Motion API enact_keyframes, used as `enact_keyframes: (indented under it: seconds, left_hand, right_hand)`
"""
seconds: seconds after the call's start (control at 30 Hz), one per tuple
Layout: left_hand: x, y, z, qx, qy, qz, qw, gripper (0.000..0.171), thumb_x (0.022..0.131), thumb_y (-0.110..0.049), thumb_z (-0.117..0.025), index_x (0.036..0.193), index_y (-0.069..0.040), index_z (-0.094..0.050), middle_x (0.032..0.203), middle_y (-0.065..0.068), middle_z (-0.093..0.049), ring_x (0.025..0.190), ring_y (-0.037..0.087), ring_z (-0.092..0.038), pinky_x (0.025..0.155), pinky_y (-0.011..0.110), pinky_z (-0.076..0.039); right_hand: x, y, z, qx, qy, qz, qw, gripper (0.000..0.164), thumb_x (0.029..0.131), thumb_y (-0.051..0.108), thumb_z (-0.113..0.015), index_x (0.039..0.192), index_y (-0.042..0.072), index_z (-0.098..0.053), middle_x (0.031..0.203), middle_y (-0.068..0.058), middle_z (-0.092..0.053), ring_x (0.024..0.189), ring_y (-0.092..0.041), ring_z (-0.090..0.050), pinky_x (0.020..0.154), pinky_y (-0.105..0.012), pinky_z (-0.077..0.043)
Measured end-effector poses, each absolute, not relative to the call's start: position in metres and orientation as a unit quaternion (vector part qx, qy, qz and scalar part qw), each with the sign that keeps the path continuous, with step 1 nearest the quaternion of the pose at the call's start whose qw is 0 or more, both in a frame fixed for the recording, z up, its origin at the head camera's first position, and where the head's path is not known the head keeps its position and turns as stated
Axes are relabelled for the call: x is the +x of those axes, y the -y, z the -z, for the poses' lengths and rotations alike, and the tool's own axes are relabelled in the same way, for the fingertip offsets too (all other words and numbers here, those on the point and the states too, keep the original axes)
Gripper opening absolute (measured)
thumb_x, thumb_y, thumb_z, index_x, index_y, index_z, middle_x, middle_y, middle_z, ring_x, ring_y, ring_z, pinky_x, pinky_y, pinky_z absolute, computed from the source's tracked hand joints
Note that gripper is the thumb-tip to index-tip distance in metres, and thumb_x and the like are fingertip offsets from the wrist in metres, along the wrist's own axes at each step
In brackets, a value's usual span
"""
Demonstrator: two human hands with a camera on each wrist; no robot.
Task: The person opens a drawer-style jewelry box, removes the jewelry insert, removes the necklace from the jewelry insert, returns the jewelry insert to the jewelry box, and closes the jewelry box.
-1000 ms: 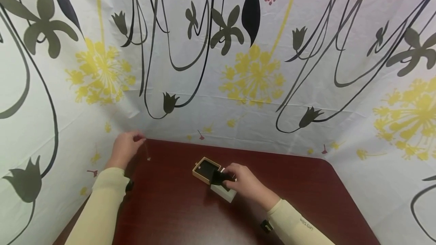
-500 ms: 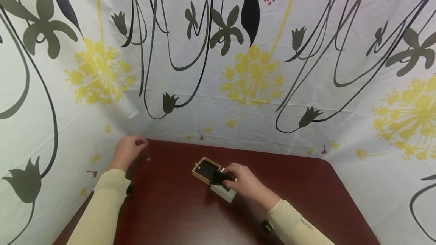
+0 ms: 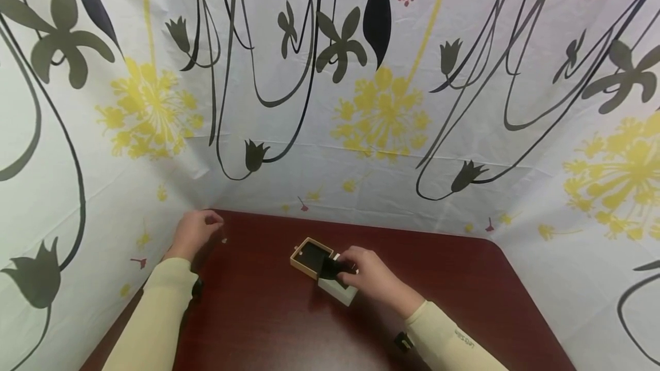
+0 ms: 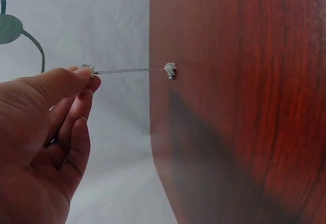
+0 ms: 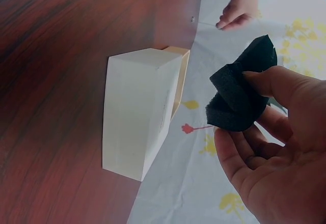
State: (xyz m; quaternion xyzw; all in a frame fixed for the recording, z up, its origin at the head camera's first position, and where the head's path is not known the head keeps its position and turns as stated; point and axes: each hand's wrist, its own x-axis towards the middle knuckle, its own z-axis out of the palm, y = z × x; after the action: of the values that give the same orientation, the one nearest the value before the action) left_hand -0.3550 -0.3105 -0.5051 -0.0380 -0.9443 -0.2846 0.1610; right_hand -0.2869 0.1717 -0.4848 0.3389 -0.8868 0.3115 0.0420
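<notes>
Near the table's far left corner, my left hand (image 3: 193,233) pinches one end of a fine silver necklace (image 4: 125,71) between thumb and forefinger. Its chain runs straight down to a small sparkling pendant (image 4: 170,70), close over the table. My right hand (image 5: 285,132) pinches a bent piece of black foam (image 5: 244,84), held above a small white box (image 5: 132,112). In the head view, the right fingers partly cover the box. An open gold-rimmed part with a black inside (image 3: 311,257) adjoins the box on its left.
The dark red wooden table (image 3: 268,319) has a rounded far right corner. A white curtain with printed flowers (image 3: 387,113) surrounds it at the back and sides. A dark band sits at each wrist, below the pale yellow sleeves (image 3: 149,314).
My left hand has come down a little toward the table, while the pendant stays at about the same spot. The right hand, foam and box have hardly moved.
</notes>
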Motion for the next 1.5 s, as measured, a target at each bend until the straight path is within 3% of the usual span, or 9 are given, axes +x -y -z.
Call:
enact_keyframes:
  seconds: [0.3,0.53,1.2,1.5]
  left_hand:
    - [-0.357,0.313,0.515,-0.033,0.948,0.282,0.144,0.005,0.097,-0.006,-0.083,0.101,-0.003,-0.083,0.109,0.020,-0.079,0.101,0.041,-0.071,0.087,0.060,-0.057]
    - [-0.355,0.313,0.521,-0.032,0.951,0.289,0.104,0.006,0.101,-0.012,-0.081,0.098,-0.006,-0.082,0.111,0.019,-0.077,0.096,0.036,-0.068,0.086,0.057,-0.057]
    - [-0.356,0.313,0.533,-0.033,0.961,0.262,0.082,0.008,0.098,-0.010,-0.084,0.095,-0.003,-0.083,0.106,0.018,-0.079,0.094,0.037,-0.073,0.084,0.058,-0.059]
    - [-0.357,0.312,0.538,-0.036,0.962,0.260,0.074,0.005,0.099,-0.008,-0.082,0.097,-0.005,-0.085,0.109,0.019,-0.080,0.098,0.039,-0.074,0.086,0.057,-0.060]
  right_hand:
    - [-0.288,-0.173,0.486,0.337,0.890,-0.302,0.045,0.020,0.093,0.006,-0.087,0.110,0.012,-0.080,0.101,0.006,-0.069,0.089,-0.009,-0.068,0.080,-0.032,-0.060]
    - [-0.286,-0.173,0.484,0.337,0.890,-0.305,0.044,0.020,0.093,0.006,-0.087,0.110,0.011,-0.080,0.101,0.006,-0.069,0.088,-0.009,-0.067,0.079,-0.032,-0.060]
    - [-0.283,-0.173,0.484,0.330,0.888,-0.320,0.035,0.019,0.093,0.005,-0.087,0.109,0.013,-0.080,0.099,0.007,-0.068,0.088,-0.013,-0.068,0.079,-0.038,-0.062]
    - [-0.283,-0.174,0.486,0.330,0.888,-0.318,0.036,0.019,0.092,0.006,-0.087,0.108,0.013,-0.080,0.098,0.008,-0.068,0.086,-0.009,-0.066,0.078,-0.034,-0.060]
